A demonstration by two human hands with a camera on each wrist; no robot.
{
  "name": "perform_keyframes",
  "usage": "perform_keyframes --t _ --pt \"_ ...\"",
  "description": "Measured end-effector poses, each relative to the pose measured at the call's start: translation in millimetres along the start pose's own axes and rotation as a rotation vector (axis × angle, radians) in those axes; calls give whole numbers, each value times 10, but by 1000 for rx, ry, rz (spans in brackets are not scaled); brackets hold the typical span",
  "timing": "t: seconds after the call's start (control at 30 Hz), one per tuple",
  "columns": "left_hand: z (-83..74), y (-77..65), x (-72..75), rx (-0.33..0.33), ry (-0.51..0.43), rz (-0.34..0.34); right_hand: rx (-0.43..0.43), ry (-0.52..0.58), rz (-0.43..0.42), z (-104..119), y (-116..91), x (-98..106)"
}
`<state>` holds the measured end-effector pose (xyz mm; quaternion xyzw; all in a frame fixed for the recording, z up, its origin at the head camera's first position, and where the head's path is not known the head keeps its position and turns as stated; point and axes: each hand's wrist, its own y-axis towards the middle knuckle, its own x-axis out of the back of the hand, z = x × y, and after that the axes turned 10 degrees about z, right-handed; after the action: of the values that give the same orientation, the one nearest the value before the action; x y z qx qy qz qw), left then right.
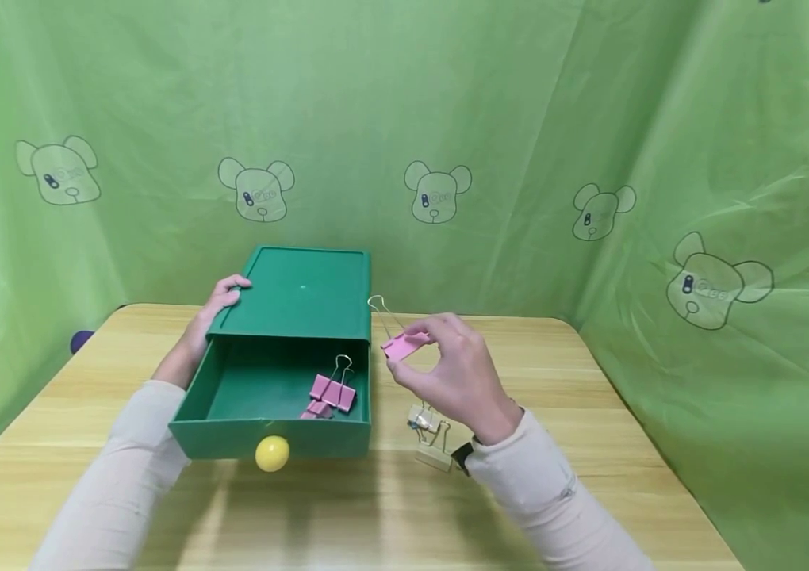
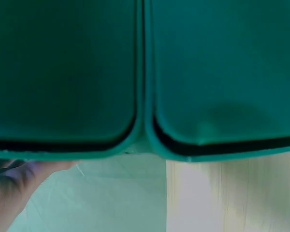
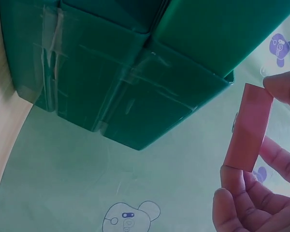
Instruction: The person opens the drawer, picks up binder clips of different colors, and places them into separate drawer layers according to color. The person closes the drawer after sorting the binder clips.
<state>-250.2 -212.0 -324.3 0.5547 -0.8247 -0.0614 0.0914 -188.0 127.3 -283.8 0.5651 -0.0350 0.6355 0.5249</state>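
By the right hand (image 1: pixel 458 369), a pink clip (image 1: pixel 404 346) is pinched between thumb and fingers; it is held above the surface (image 1: pixel 554 381), just right of a green box (image 1: pixel 304 289), with its wire handles pointed up. The held clip is not yet inside the box's drawer (image 1: pixel 254 388), where at least two pink clips (image 1: pixel 333 392) are already contained, lying together near the front right corner. From this, the filling of the drawer is judged partly done, with the held clip left outside. Two pale clips (image 1: pixel 435 456) are seen between the drawer and the surface's right edge; whether they are to be moved cannot be told. The drawer, fitted with a yellow knob (image 1: pixel 272 454), is drawn out towards the near edge. The box's left side is touched by the left hand (image 1: pixel 215 313), its fingers laid loosely over the top's rim. Beyond the far edge, a green curtain (image 1: pixel 519 238) is hung.
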Motion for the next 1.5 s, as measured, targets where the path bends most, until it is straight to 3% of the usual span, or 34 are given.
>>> perform_keyframes --t 0.3,0.87,1.5 --pt "9 7 -16 13 23 -10 45 17 4 91 -24 -42" --pt "9 24 -4 -27 -6 18 100 36 0 235 2 -74" --pt "11 10 -2 8 46 -2 176 129 72 295 24 -174"
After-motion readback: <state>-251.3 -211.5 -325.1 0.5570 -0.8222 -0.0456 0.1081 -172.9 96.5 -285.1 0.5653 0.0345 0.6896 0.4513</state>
